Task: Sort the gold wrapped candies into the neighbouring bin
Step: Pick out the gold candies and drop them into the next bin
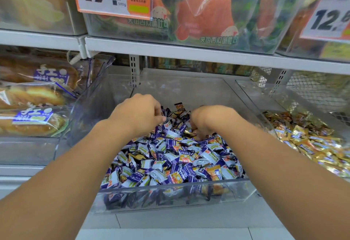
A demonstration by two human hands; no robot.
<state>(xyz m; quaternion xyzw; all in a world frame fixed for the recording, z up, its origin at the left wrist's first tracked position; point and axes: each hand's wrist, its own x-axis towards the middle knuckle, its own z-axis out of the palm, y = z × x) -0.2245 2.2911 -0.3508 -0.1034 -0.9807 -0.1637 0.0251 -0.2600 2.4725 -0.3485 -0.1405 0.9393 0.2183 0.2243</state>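
- I see both hands down in the clear bin (170,196) of purple-wrapped candies (170,156).
- L hand (140,113): fingers curled over the pile; can't tell if it holds anything.
- R hand (206,120): fingers curled into the candies, a gold wrapped candy (189,131) at its fingertips (grip itself hidden).
- Another gold one (215,172) lies near the front wall.
- Neighbouring bin (265,95) to the right holds gold candies (310,141).

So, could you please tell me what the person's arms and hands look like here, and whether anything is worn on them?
Both forearms are bare as far as the frame shows: no sleeves, gloves, watch or bracelet in view. The left hand and right hand show no rings on the parts visible, though the fingertips are partly hidden among the candies. No markings or tattoos can be seen.
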